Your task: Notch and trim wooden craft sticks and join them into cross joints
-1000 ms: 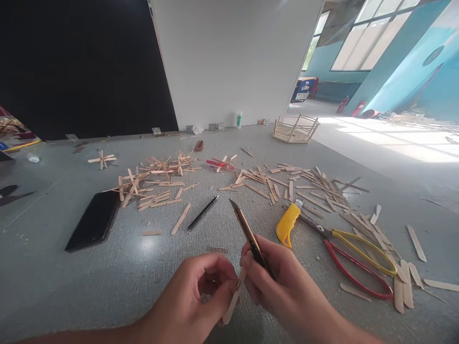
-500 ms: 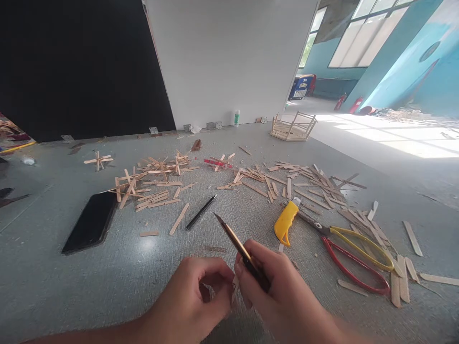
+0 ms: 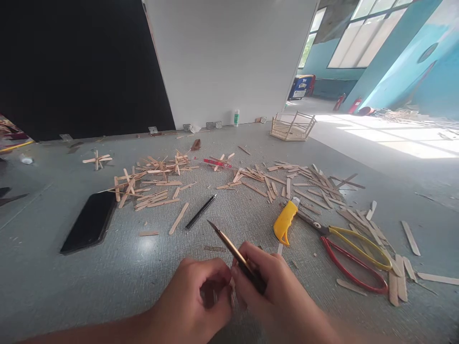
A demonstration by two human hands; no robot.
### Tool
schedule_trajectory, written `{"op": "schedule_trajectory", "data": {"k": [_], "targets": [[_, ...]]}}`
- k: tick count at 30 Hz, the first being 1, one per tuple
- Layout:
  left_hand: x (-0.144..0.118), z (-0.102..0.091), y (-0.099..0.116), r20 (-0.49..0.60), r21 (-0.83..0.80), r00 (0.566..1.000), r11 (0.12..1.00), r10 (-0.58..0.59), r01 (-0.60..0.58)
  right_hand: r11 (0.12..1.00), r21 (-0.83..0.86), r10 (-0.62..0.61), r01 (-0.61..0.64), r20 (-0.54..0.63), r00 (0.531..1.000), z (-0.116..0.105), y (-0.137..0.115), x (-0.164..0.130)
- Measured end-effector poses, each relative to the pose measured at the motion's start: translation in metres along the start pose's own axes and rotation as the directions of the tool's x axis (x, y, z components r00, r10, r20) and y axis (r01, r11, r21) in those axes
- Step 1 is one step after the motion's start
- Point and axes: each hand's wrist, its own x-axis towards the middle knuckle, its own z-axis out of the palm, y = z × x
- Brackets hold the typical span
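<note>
**Both hands closed together at the near edge of the floor**

I am gripping a slim craft knife [image 3: 234, 251] in my right hand [image 3: 272, 291], fingers wrapped tight around its dark handle, the blade slanting up and away to the left. My left hand [image 3: 195, 298] is curling shut just beside it, fingertips pinched against my right thumb; whatever small piece it is pinching is hidden by my fingers, so I cannot tell what it is holding. Both hands are hovering low over the grey floor [image 3: 107, 282], close to its near edge.

Just beyond my right hand a yellow cutter [image 3: 285, 223] is lying, with yellow-and-red scissors [image 3: 353, 255] to its right. A black pen [image 3: 201, 211] is lying ahead of my left hand, and a black phone [image 3: 89, 222] further left. Loose wooden sticks [image 3: 154, 184] are lying scattered across the middle of the floor.
</note>
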Motion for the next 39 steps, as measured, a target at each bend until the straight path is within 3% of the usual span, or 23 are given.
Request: {"op": "schedule_trajectory", "data": {"k": [8,23,28,34,39], "targets": [[0.001,-0.003,0.002,0.103,-0.210,0.991,0.972,-0.084,0.105,0.998,0.056,0.040,-0.041,0.009,0.999,0.000,0.004,0.000],[-0.001,-0.002,-0.004,0.086,-0.227,0.992,0.968,-0.090,0.108,0.999,-0.043,-0.016,0.015,-0.021,1.000,-0.001,0.000,0.000],[-0.001,-0.002,-0.001,0.098,-0.263,0.991,0.957,-0.096,0.119,0.999,0.042,0.019,-0.018,-0.016,1.000,-0.003,0.000,0.002],[0.004,-0.009,0.001,0.126,-0.220,0.973,0.951,-0.196,0.220,0.979,0.203,0.006,0.020,-0.124,0.992,-0.009,0.009,0.012],[0.016,-0.016,-0.007,0.094,-0.231,0.987,0.961,-0.131,0.149,0.967,0.255,0.030,0.020,-0.192,0.981,-0.013,0.019,0.019]]}}
